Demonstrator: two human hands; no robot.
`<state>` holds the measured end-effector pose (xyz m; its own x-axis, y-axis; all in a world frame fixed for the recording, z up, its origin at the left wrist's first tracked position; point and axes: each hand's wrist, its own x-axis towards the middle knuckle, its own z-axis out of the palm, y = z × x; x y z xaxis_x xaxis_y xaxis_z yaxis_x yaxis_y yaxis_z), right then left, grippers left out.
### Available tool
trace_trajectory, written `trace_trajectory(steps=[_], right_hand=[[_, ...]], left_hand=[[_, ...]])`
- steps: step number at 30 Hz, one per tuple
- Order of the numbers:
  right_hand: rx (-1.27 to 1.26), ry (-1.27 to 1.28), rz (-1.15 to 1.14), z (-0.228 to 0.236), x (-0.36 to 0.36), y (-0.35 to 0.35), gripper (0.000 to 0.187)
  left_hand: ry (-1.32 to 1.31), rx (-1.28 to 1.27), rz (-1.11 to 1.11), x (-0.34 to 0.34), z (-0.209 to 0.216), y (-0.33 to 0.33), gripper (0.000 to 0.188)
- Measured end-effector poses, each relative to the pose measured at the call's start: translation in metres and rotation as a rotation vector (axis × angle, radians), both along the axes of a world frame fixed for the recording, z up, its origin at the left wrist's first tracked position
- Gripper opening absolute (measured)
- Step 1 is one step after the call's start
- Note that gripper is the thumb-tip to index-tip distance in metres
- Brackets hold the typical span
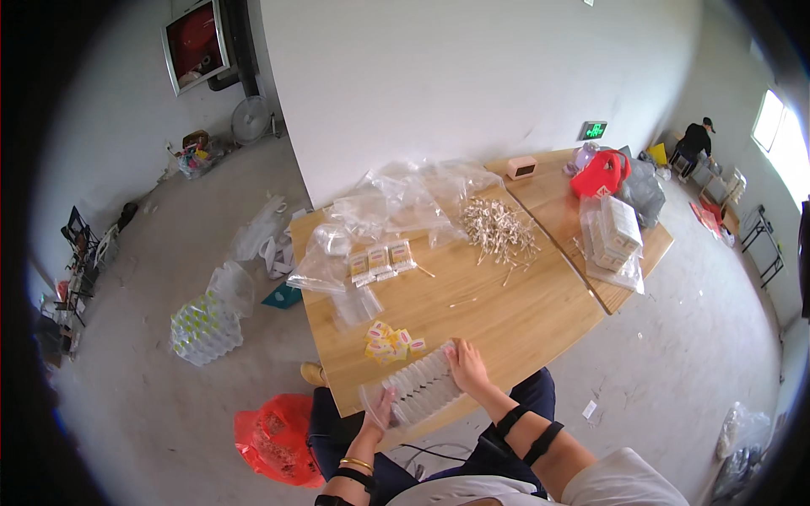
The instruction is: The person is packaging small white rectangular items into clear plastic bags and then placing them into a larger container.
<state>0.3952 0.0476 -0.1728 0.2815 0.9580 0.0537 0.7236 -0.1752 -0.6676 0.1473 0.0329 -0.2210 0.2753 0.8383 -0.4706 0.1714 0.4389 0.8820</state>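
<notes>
At the table's near edge, my two hands hold a long row of clear plastic containers (419,390), lying slantwise, with dark marks along its middle. My left hand (382,410) is closed on its near left end. My right hand (467,368) wraps round the far right end. Just beyond the row lies a loose pile of small yellow-and-white cards (388,343). Farther off are three clear packs of cotton swabs (380,261) with printed labels. A heap of loose cotton swabs (498,232) spreads on the table's far side.
Crumpled clear plastic bags (380,202) cover the back of the wooden table (489,316). On the adjoining table are a red bag (601,174), bagged white packs (616,232) and a small pink clock (521,168). A red plastic bag (278,438) stands on the floor. Another person (696,139) is far right.
</notes>
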Motion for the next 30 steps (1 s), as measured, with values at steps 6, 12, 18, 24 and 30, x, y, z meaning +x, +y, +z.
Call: trace_trajectory(steps=[6, 12, 18, 24, 30], right_hand=[[-0.047, 0.003, 0.035, 0.001, -0.004, -0.003, 0.046], [-0.023, -0.03, 0.032, 0.011, 0.001, 0.001, 0.056], [0.052, -0.249, 0.053, 0.038, -0.023, -0.01, 0.055], [0.16, -0.48, 0.087, 0.031, -0.023, -0.01, 0.057], [0.165, -0.599, 0.452, 0.049, -0.047, -0.027, 0.06]], left_hand=[[0.065, 0.146, 0.06, -0.001, -0.009, 0.001, 0.067], [0.05, 0.001, 0.027, 0.007, 0.005, 0.008, 0.063], [0.01, -0.064, 0.018, 0.004, 0.001, 0.006, 0.062], [0.115, 0.005, 0.044, 0.011, 0.014, 0.002, 0.064], [0.094, 0.244, 0.049, 0.006, 0.017, -0.002, 0.065]])
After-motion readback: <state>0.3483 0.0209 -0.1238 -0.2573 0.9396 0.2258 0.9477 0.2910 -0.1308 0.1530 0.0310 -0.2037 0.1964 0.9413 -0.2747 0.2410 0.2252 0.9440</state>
